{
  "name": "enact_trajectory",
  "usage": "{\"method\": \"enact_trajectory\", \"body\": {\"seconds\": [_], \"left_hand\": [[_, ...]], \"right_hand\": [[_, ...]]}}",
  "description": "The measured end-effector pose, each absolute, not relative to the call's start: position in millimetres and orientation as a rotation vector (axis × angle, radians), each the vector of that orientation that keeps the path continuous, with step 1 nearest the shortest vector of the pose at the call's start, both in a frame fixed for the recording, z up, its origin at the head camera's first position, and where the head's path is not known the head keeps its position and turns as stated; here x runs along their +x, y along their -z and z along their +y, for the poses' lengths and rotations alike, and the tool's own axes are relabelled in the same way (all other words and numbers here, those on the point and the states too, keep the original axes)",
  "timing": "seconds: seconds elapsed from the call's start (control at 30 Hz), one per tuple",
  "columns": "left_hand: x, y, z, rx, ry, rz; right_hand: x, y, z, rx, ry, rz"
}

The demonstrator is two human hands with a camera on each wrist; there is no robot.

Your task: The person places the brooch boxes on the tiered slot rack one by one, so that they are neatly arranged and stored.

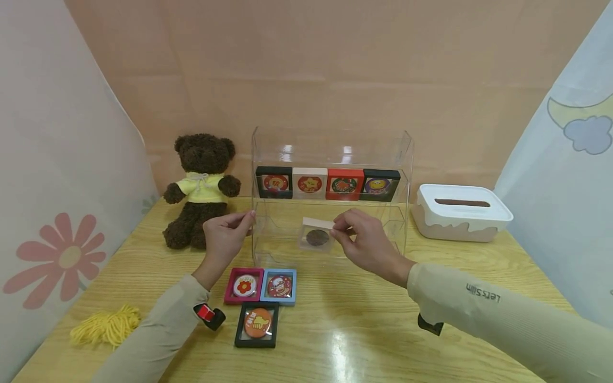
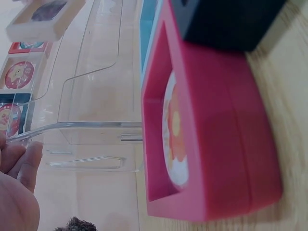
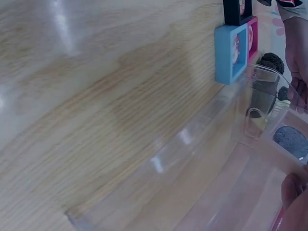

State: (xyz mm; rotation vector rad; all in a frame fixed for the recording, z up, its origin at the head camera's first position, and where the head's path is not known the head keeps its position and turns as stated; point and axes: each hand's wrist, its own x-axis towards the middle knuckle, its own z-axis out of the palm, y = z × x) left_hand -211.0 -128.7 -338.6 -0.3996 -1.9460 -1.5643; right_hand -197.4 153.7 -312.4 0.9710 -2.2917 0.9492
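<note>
A clear acrylic display rack stands on the table, its upper shelf holding a row of square badge frames. My left hand pinches the rack's left side edge; in the left wrist view its fingertips meet that clear edge. Between thumb and fingers, my right hand grips a pale pink badge frame by its right side. This frame is tilted in front of the lower shelf, showing a dark round disc. Near the rack's front left lie a magenta frame, a blue frame and a black frame.
A brown teddy bear in a yellow top sits left of the rack. Yellow yarn lies at the table's left front. To the right stands a white-lidded tissue box. A peach cloth hangs behind.
</note>
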Motion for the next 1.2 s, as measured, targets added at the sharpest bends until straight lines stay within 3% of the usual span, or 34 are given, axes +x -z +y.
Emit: {"method": "enact_trajectory", "body": {"seconds": [1.2], "left_hand": [[-216.0, 349.2, -129.5, -0.464, 1.463, -1.933]], "right_hand": [[-236.1, 298.5, 99.2, 0.923, -0.842, -2.259]]}}
